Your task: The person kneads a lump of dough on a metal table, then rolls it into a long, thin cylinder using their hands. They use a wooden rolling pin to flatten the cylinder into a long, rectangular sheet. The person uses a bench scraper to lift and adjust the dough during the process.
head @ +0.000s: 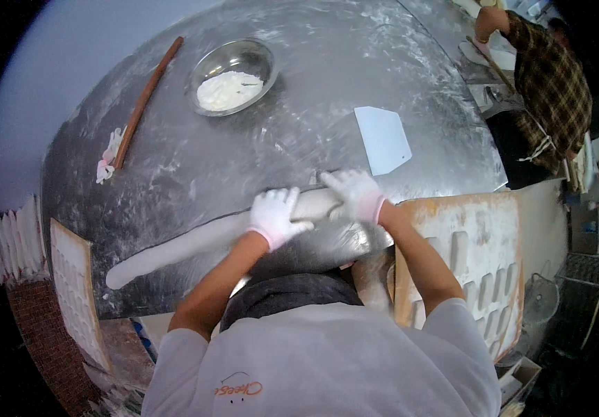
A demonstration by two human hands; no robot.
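A long roll of pale dough (184,247) lies slantwise along the near side of the floured metal worktable (299,140). Both of my hands wear white gloves with pink cuffs. My left hand (276,216) straddles the roll near its right part, fingers over the far side and thumb on the near side. Around the roll's right end is my right hand (355,194), slightly blurred, its fingers reaching over the dough. That end is partly hidden by the glove. Beyond my right hand lies a flat pale-blue scraper (384,140) with a small hole.
A metal bowl (270,54) holds white flour (230,91). Left of it lies a wooden rolling stick (148,99) beside crumpled gloves (109,156). Boards of shaped dough stand at right (479,224) and left (75,281). A person in a checked top (552,83) works at upper right.
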